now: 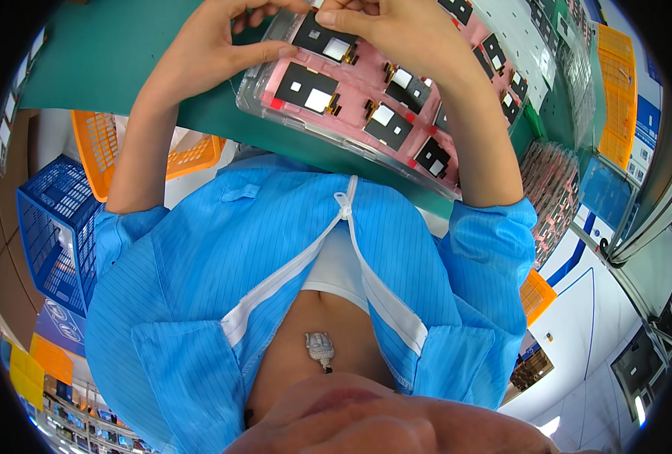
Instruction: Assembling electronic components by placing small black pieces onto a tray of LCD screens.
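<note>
A clear plastic tray (275,113) lies on the green mat (109,53). It has pink pockets that hold several black square parts with white centres (309,87). My left hand (207,49) is at the tray's far left corner, thumb pressed along the rim and fingers curled over the edge. My right hand (400,34) reaches over the tray from the right. Its bent fingertips meet my left fingers above one black part (322,38) at the top of the picture. The frame edge hides what the fingertips pinch.
More trays of the same parts (502,57) lie further right, beside a stack of clear trays (551,189) and an orange bin (616,91). An orange basket (105,151) and a blue crate (52,227) stand at the left, below the table's edge. My blue coat fills the middle.
</note>
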Available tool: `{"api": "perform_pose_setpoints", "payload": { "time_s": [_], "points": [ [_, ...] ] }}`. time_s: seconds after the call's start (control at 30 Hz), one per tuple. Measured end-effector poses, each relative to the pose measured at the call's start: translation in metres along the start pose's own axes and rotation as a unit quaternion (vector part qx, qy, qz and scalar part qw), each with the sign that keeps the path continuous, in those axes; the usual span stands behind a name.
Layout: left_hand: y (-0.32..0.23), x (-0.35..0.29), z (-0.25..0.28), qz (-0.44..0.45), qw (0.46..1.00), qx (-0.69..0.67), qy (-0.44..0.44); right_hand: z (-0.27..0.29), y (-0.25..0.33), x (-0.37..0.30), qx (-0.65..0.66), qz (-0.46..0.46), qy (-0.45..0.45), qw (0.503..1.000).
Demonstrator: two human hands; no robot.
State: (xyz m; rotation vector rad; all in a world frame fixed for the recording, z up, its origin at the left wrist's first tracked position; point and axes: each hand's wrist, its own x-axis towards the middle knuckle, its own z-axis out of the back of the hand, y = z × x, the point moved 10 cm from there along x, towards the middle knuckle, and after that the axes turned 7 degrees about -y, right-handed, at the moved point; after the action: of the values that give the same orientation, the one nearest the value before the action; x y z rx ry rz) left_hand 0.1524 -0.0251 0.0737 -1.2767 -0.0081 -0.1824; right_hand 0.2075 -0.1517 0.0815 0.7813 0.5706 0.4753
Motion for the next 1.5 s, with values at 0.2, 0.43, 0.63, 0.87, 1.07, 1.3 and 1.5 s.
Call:
{"api": "perform_pose_setpoints", "payload": {
  "time_s": [0.2, 0.43, 0.63, 0.87, 1.07, 1.3, 1.5],
  "points": [
    [0.0, -0.001, 0.0, 0.006, 1.0, -0.007, -0.005, -0.001, -0.001, -0.001, 0.001, -0.001, -0.008, 1.0],
    [0.0, -0.002, 0.001, -0.001, 1.0, 0.001, -0.009, 0.0, 0.002, -0.004, -0.014, -0.009, -0.02, 1.0],
    [-0.002, 0.002, -0.002, -0.011, 1.0, 0.007, -0.003, 0.006, 0.009, -0.006, -0.063, 0.004, -0.04, 0.997],
    [-0.005, -0.001, 0.005, -0.008, 1.0, 0.027, -0.008, 0.004, 0.016, -0.006, -0.096, -0.027, -0.042, 0.994],
    [-0.003, -0.001, 0.004, -0.011, 1.0, 0.005, -0.008, 0.004, 0.014, -0.006, -0.113, 0.011, -0.069, 0.991],
    [-0.002, 0.002, -0.001, -0.018, 1.0, -0.004, 0.005, 0.004, 0.019, -0.015, -0.13, 0.089, -0.131, 0.979],
    [0.006, 0.01, -0.016, -0.192, 0.956, -0.22, -0.001, -0.004, 0.054, -0.034, -0.252, 0.223, -0.217, 0.916]
  ]
}}
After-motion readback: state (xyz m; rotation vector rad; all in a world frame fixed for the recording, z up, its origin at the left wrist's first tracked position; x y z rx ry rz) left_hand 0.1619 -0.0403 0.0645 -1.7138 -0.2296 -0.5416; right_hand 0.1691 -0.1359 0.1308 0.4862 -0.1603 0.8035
